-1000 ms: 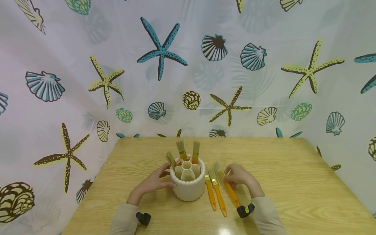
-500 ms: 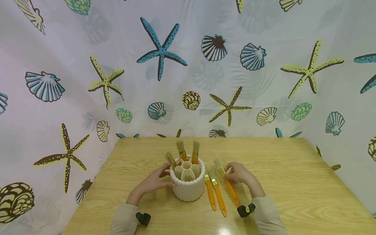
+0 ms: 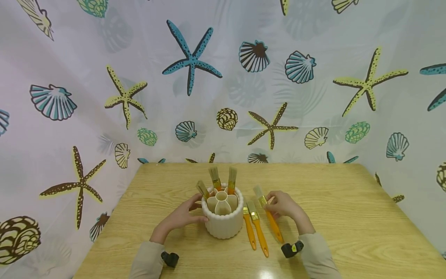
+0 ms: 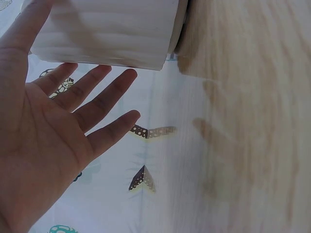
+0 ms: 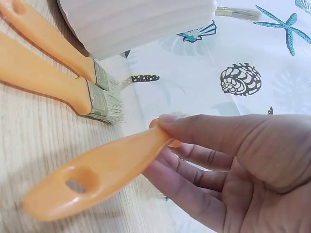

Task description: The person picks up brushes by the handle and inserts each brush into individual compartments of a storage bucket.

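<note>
A white round brush holder (image 3: 223, 226) with a petal-shaped divided insert stands on the table. Three paintbrushes stand bristles-up in its rear compartments, including the right one (image 3: 232, 180). My left hand (image 3: 182, 215) is at the holder's left side, fingers spread and fairly straight in the left wrist view, fingertips (image 4: 130, 74) at its wall. My right hand (image 3: 283, 205) pinches an orange-handled paintbrush (image 5: 92, 174) near its metal band between thumb and fingers. Its handle end tips toward me, seemingly just off the table.
Two more orange paintbrushes lie side by side between the holder and my right hand, the left one (image 3: 250, 232) close to the holder, the other (image 3: 260, 236) beside it. A patterned curtain (image 3: 223, 77) borders the wooden table (image 3: 331, 201) at the back and sides.
The paintbrush in my right hand has shifted slightly up and away from me, and the right hand with it. My left hand and the holder have kept their place.
</note>
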Action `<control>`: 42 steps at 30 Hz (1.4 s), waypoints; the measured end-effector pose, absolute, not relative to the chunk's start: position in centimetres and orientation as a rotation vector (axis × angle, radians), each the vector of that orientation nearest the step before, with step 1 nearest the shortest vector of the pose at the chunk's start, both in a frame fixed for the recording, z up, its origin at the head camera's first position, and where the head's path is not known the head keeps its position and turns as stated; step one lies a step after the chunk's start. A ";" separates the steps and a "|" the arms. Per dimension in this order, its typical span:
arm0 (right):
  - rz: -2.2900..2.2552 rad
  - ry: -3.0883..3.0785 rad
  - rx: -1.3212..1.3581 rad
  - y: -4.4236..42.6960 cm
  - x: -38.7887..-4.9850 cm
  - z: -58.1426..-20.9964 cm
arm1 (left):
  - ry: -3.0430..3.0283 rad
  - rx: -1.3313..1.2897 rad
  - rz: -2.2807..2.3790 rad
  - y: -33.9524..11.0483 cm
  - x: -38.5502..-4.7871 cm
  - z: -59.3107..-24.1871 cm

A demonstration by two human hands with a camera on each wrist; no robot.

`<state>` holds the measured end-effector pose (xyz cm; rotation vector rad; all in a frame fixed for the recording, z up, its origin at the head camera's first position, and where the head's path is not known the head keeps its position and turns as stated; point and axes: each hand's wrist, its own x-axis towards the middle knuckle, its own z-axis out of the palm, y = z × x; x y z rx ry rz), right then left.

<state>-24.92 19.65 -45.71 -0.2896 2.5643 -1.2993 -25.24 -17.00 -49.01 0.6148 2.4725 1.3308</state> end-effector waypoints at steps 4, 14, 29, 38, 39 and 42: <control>-1.319 2.557 -0.304 19.7 -25.0 -45.6 | 2.459 0.616 1.342 -17.1 -25.3 -49.1; -1.360 2.562 -0.338 19.8 -25.1 -45.3 | 2.477 0.610 1.331 -17.0 -25.3 -49.1; -1.430 2.612 -0.399 19.6 -25.1 -44.8 | 2.486 0.605 1.325 -16.9 -25.4 -49.1; -1.502 2.597 -0.418 19.5 -25.1 -44.5 | 2.473 0.619 1.336 -16.6 -25.2 -48.9; -1.516 2.589 -0.426 19.5 -25.0 -44.5 | 2.472 0.626 1.336 -16.6 -25.2 -48.9; -1.549 2.579 -0.437 19.4 -25.0 -44.4 | 2.461 0.642 1.345 -16.6 -25.3 -48.9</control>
